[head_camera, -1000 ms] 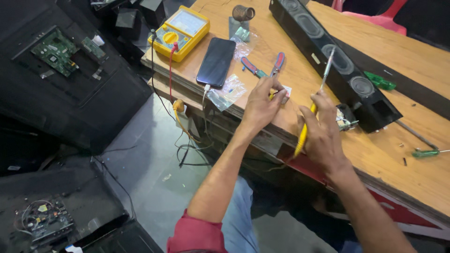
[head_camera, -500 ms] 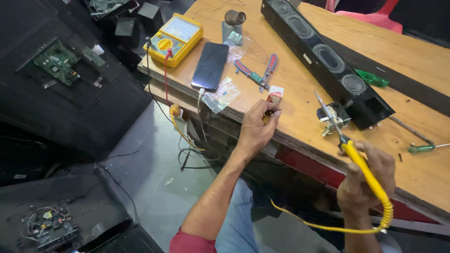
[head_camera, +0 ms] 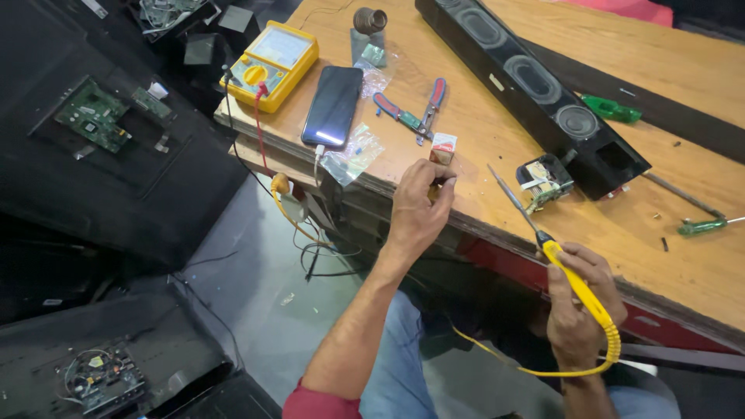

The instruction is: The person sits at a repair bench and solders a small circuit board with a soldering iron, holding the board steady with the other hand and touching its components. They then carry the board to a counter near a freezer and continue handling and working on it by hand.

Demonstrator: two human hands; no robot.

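My right hand (head_camera: 578, 306) grips a yellow-handled soldering iron (head_camera: 570, 279) below the table's front edge, its metal tip slanting up toward a small electronic part (head_camera: 542, 180) on the wooden table (head_camera: 481, 147). My left hand (head_camera: 419, 206) rests at the table edge with fingers pinched together, right below a small red and white box (head_camera: 443, 147); what it pinches is too small to make out. A long black speaker bar (head_camera: 535, 89) lies diagonally behind the part.
A yellow multimeter (head_camera: 272, 64), a dark phone (head_camera: 334, 105), red-handled pliers (head_camera: 415, 116), clear plastic bags (head_camera: 353, 154) and green screwdrivers (head_camera: 702, 225) lie on the table. Cables hang off its front edge. Circuit boards (head_camera: 97, 112) sit on black panels on the floor to the left.
My right hand has drawn back from above the table to below its front edge, still holding the soldering iron. My left hand stays pinched at the table edge.
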